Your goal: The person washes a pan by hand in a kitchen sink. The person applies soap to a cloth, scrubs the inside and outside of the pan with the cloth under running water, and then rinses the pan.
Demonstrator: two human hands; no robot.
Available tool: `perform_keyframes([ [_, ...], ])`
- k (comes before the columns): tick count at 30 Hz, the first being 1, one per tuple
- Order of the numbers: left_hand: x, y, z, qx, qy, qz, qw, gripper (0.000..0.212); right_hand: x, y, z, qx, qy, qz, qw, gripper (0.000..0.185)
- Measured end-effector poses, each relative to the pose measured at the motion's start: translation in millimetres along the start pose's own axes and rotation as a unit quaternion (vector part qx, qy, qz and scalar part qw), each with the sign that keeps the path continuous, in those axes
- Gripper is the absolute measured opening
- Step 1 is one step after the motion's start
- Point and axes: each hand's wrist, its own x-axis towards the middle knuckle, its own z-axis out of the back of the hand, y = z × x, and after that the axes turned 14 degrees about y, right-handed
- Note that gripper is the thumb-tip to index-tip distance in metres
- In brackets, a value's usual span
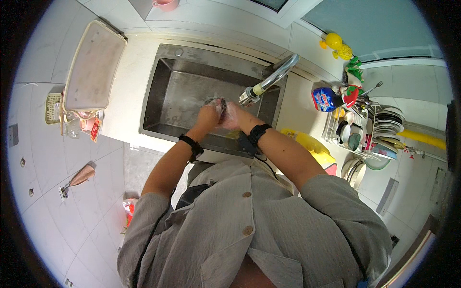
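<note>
Both my hands are together over the stainless steel sink (187, 88). My left hand (209, 117) and my right hand (231, 114) close around a small dark object (222, 108), wet and partly covered by the fingers; its kind cannot be told. Water or suds glisten about the fingers. Just right of the hands hangs the head of the chrome faucet (275, 77), bent over the basin. A dark strap with a device is on each wrist.
A blue spray bottle (325, 99) and a dish rack (333, 126) of crockery stand at the right, near a yellow bottle (306, 144). At the left, a large pale tray (94, 66) leans at the counter's end.
</note>
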Motion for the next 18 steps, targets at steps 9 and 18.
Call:
perform_keyframes([
  [9, 10, 64, -42, -0.635, 0.045, 0.021, 0.771, 0.047, -90, 98, 29, -0.48, -0.156, -0.076, 0.86, 0.023],
  [18, -29, 43, 3, -0.559, 0.091, 0.158, 0.809, 0.037, -128, 171, -4, -0.582, -0.377, -0.08, 0.716, 0.018],
])
